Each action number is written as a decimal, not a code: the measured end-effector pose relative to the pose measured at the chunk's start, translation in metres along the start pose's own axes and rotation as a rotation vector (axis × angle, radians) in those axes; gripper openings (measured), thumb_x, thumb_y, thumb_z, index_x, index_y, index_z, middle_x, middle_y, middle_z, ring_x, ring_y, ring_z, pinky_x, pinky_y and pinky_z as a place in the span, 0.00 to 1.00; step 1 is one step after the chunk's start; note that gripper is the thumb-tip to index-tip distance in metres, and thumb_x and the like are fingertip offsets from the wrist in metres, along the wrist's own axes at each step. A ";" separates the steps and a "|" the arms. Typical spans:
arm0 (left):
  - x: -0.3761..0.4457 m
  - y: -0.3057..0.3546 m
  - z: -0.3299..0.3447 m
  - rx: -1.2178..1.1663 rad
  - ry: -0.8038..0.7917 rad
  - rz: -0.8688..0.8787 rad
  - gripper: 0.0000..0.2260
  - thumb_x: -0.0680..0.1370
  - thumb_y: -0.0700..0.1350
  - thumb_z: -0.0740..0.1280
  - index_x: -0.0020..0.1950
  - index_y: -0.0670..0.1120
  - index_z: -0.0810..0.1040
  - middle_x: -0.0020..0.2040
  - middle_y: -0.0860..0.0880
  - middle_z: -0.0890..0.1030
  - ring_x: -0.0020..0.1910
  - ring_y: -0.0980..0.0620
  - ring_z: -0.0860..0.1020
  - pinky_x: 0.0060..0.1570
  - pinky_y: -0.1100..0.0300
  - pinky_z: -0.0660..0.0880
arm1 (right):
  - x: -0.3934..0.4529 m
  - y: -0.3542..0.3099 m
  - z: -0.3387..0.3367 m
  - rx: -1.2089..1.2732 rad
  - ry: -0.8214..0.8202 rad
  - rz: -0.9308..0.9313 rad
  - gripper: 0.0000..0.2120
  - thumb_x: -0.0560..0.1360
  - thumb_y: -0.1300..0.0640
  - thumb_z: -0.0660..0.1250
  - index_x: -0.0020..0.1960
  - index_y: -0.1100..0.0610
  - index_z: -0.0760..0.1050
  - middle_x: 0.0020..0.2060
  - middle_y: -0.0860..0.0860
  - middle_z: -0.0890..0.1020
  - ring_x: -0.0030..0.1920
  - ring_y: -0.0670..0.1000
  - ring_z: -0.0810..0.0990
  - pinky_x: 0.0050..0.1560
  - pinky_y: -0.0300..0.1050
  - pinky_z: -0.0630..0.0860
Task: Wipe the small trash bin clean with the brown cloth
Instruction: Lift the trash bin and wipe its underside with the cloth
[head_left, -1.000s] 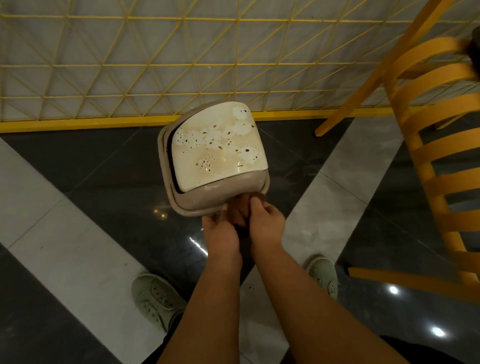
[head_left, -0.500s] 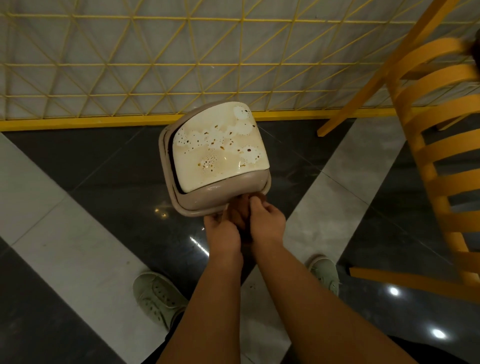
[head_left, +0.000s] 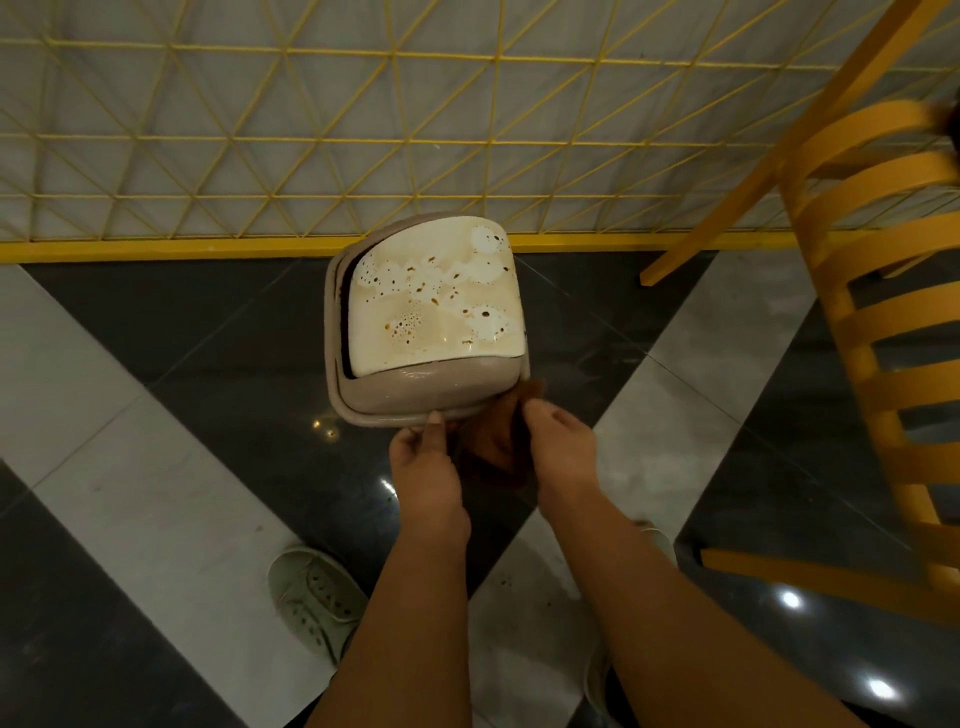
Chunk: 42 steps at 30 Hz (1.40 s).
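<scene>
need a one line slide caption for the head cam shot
Left hand holds the stained small bin by its rim while the right hand holds a brown cloth.

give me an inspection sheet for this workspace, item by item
surface: glossy floor of dark and pale grey tiles, with light glints.
job's things: small trash bin held in the air, its cream lid spotted with brown stains and foam; brown cloth below its near edge, between the hands.
clutter: nothing seen.
grippers: left hand grips the bin's near rim; right hand holds the cloth.
cables: nothing seen.
surroundings: yellow wire grid against a pale wall, orange slatted chair at right, pale green shoe below.
</scene>
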<state>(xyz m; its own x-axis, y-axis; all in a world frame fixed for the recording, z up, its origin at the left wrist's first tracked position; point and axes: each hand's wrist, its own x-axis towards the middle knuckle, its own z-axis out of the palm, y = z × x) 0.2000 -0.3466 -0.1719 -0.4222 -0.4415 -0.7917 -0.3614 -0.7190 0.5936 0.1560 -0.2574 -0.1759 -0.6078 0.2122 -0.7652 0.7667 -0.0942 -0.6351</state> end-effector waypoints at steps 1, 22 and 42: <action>-0.001 0.000 0.000 -0.016 0.004 -0.022 0.03 0.81 0.45 0.64 0.53 0.50 0.74 0.57 0.45 0.80 0.58 0.46 0.78 0.63 0.45 0.73 | -0.005 0.007 0.001 -0.010 -0.019 0.007 0.09 0.75 0.57 0.66 0.36 0.54 0.78 0.34 0.51 0.81 0.39 0.50 0.80 0.35 0.41 0.74; 0.004 -0.013 0.004 -0.011 -0.087 0.106 0.17 0.82 0.41 0.60 0.71 0.51 0.66 0.68 0.47 0.74 0.68 0.47 0.72 0.70 0.44 0.67 | 0.005 -0.028 0.024 0.165 0.098 -0.085 0.07 0.77 0.55 0.67 0.41 0.46 0.79 0.36 0.44 0.82 0.38 0.43 0.79 0.35 0.36 0.75; 0.004 0.005 -0.012 -0.003 -0.016 0.033 0.04 0.82 0.46 0.62 0.56 0.51 0.72 0.54 0.46 0.80 0.53 0.49 0.80 0.45 0.56 0.76 | -0.004 0.012 0.023 0.095 0.016 -0.104 0.05 0.76 0.55 0.67 0.51 0.52 0.81 0.43 0.50 0.85 0.46 0.49 0.84 0.46 0.43 0.81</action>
<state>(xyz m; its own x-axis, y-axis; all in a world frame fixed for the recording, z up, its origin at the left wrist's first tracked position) 0.2063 -0.3584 -0.1733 -0.4474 -0.4564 -0.7691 -0.3443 -0.7057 0.6192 0.1623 -0.2815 -0.1829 -0.6795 0.2407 -0.6931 0.6758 -0.1624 -0.7189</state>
